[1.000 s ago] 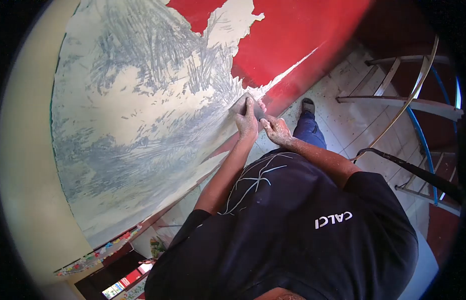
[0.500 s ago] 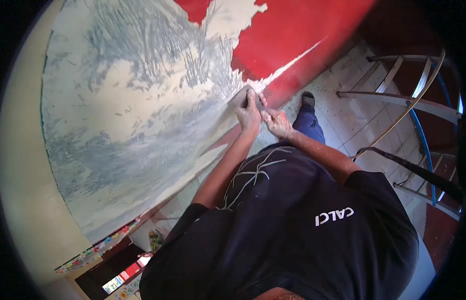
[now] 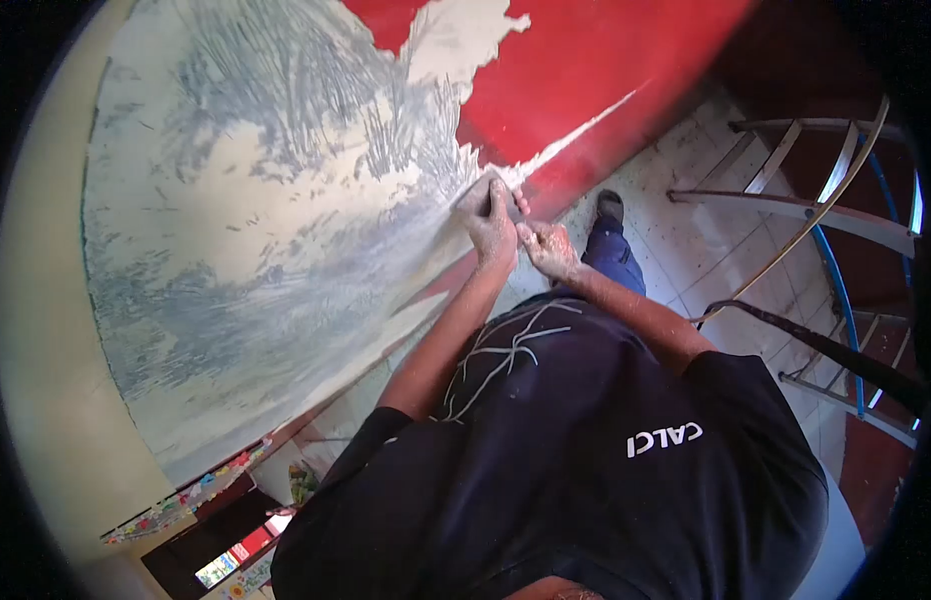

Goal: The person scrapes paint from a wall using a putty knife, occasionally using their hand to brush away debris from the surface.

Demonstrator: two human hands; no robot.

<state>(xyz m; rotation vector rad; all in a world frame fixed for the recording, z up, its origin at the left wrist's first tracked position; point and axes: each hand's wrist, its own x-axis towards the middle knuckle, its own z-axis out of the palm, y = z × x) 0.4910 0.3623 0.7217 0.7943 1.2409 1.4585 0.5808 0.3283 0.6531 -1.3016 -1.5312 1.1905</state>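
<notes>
My left hand presses a grey flat piece against the wall, its thumb laid along the piece and the other fingers curled at the far side. Whether the piece is a scraper blade or sandpaper cannot be made out. It lies where a pale grey-white scraped patch meets the red paint. My right hand is close beside the left, fingers curled, thumb towards the left hand; anything inside it is hidden. Whitish dust coats both hands.
At the right stand metal ladders with a blue hose and a yellowish cable nearby. Pale floor tiles carry specks of debris. My shoe is close to the wall. Loose pale cords hang over my black shirt.
My view has shifted slightly. The left hand and grey piece stay at nearly the same spot on the wall, and the right hand stays beside them.
</notes>
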